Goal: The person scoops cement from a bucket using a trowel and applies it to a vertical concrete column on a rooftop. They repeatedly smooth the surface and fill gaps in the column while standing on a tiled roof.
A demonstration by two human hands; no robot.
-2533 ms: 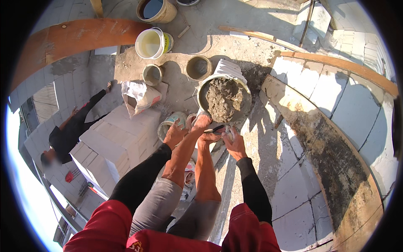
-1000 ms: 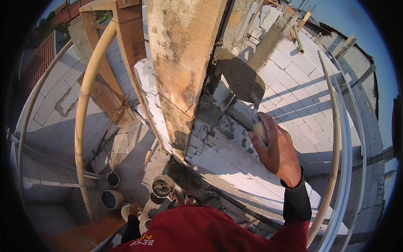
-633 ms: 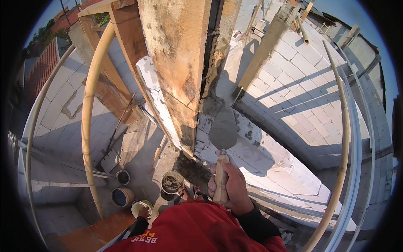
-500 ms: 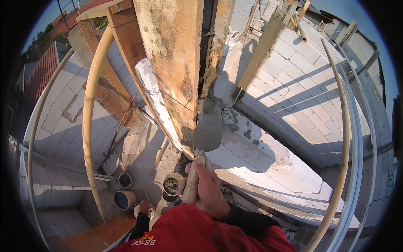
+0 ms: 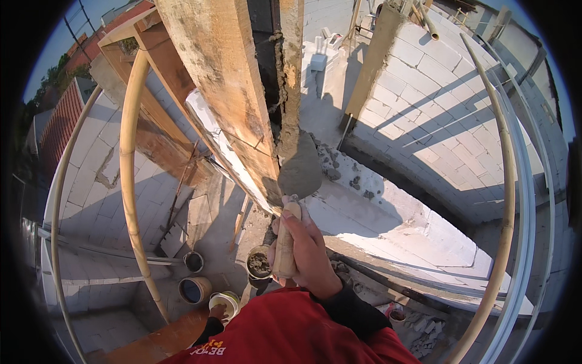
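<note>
While the left hand (image 5: 216, 311), its grip impossible to tell, overlaps the pale bucket (image 5: 233, 299) near left, the trowel (image 5: 300, 173) has moved left across the white wall (image 5: 364, 218) to the timber board (image 5: 221, 85), bringing the work there; its blade (image 5: 303, 168) looks grey, coated, the right hand (image 5: 308, 252) wrapping its handle (image 5: 285, 250).

Wooden-handled trowel (image 5: 301, 175) in the right fingers (image 5: 303, 238)

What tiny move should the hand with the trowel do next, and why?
I'd guess the right hand should slide the trowel a little upward along the column. Its blade is at the column's foot, and higher up the column's edge looks rough and crumbly, beside a dark gap next to the wooden board.
</note>
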